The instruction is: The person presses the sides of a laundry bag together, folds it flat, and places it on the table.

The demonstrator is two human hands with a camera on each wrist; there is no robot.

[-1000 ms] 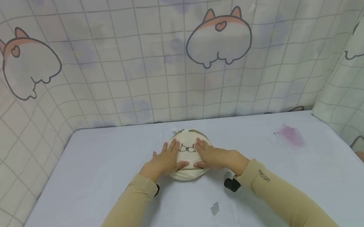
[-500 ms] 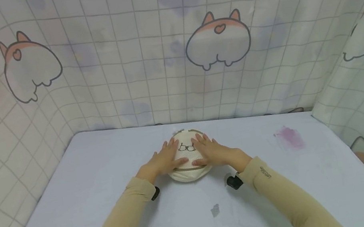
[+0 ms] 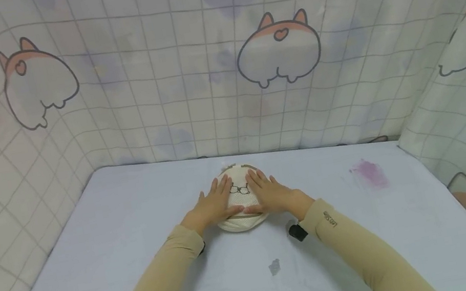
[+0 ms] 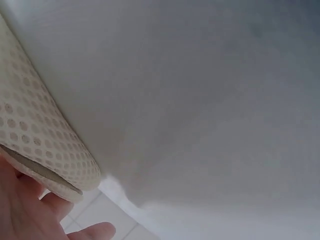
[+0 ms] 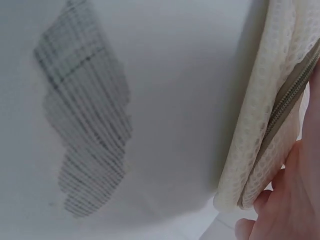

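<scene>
A round, cream mesh laundry bag [image 3: 239,200] with a glasses print lies on the white table [image 3: 139,198] near its back edge. My left hand [image 3: 213,208] rests on the bag's left half, its fingers stretched forward. On the right half lies my right hand [image 3: 274,197], fingers also straight, its thumb pointing toward the left thumb. Between the hands the printed glasses show. In the left wrist view the bag's perforated side [image 4: 45,125] stands beside the fingers. A greyish-brown zipper [image 5: 290,95] runs along the bag's edge in the right wrist view, next to the hand.
A grey patch [image 3: 275,267] marks the table in front of the bag, and a pink stain [image 3: 371,173] lies to the right. Behind the table hangs a grid-patterned curtain [image 3: 191,69] with cartoon animals. Black wrist devices [image 3: 297,232] show below the cuffs.
Both hands have shifted slightly over the bag and stay flat on it. The bag keeps nearly the same place.
</scene>
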